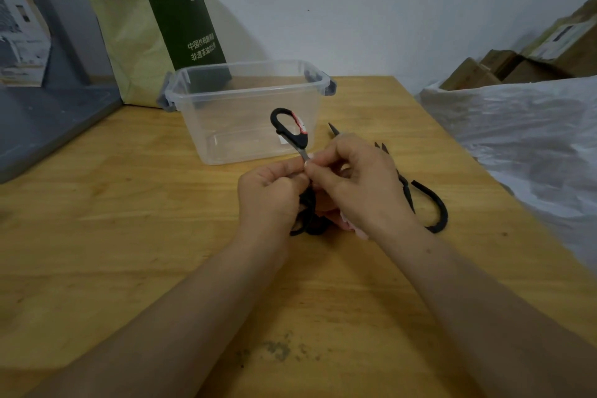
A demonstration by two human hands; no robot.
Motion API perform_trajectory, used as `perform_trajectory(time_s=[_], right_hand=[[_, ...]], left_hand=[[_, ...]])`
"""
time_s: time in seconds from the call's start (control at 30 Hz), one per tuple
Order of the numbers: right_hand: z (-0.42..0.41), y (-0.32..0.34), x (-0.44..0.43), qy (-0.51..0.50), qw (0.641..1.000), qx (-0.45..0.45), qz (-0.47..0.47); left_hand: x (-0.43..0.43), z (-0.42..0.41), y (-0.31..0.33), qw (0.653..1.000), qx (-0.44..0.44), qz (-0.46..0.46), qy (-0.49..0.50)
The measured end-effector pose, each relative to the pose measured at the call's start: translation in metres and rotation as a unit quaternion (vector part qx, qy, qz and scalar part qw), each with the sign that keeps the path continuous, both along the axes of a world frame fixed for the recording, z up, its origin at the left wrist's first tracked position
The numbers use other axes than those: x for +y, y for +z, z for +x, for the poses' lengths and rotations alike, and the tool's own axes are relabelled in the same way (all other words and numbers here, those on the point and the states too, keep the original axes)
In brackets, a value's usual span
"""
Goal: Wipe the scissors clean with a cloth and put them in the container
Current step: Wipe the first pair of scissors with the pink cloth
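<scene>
Clear plastic, the container [245, 113] is sitting toward the far edge of the wooden table [129, 236], lid off and with nothing visibly inside — so by the look of it no scissors have gone in yet. In front of it, near the middle of the table, the left hand [268, 197] is curling closed around a dark bundle that may be the handle end of a pair of scissors [292, 131]; one black loop with a red-and-white tag is sticking up above both hands, in front of the container wall. The right hand [358, 181] is pinching at the metal shank just below that loop, thumb and forefinger pressed together on it, with a scrap of pale pink cloth [350, 224] showing beneath the palm. Whether the cloth is actually rubbing the blades is hard to tell, since the hands are covering them. Further right, toward the right edge, a second pair of scissors [429, 203] is lying flat on the wood, untouched. My reading: wiping is underway on the first pair — both pairs are waiting to go into the container.
</scene>
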State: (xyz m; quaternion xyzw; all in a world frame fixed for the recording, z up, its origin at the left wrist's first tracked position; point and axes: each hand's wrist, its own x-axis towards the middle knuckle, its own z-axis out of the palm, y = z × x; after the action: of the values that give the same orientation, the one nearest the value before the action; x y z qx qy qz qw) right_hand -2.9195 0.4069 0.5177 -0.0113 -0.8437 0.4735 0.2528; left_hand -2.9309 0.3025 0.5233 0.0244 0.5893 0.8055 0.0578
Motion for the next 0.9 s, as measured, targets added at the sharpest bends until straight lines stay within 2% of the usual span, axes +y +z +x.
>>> perform_trajectory(time_s=[0.07, 0.17, 0.3, 0.47, 0.63, 0.7, 0.83, 0.9], right_hand=[[0.003, 0.0, 0.0, 0.032, 0.999, -0.008, -0.008], [0.002, -0.001, 0.003, 0.022, 0.999, -0.003, -0.036], [-0.003, -0.003, 0.001, -0.022, 0.999, 0.016, 0.02], [-0.002, 0.0, -0.003, -0.067, 0.987, 0.013, 0.143], [-0.005, 0.002, -0.001, -0.095, 0.98, 0.004, 0.174], [-0.007, 0.003, 0.005, -0.11, 0.981, -0.003, 0.16], [-0.007, 0.006, 0.015, -0.093, 0.996, -0.001, -0.009], [-0.003, 0.008, 0.015, -0.081, 0.996, 0.018, -0.04]], left_hand=[[-0.003, -0.003, 0.0, 1.0, -0.009, 0.008, -0.006], [-0.002, -0.004, -0.002, 1.0, -0.007, 0.001, -0.006], [0.001, -0.001, -0.002, 1.0, 0.014, -0.01, -0.005], [0.001, 0.004, 0.002, 1.0, 0.02, 0.0, -0.007], [0.002, 0.007, 0.001, 1.0, 0.021, -0.017, -0.012], [0.004, 0.007, -0.001, 1.0, 0.008, -0.02, -0.014], [0.006, 0.005, 0.0, 1.0, -0.015, 0.004, -0.011], [0.005, 0.003, 0.0, 1.0, -0.01, -0.002, -0.009]])
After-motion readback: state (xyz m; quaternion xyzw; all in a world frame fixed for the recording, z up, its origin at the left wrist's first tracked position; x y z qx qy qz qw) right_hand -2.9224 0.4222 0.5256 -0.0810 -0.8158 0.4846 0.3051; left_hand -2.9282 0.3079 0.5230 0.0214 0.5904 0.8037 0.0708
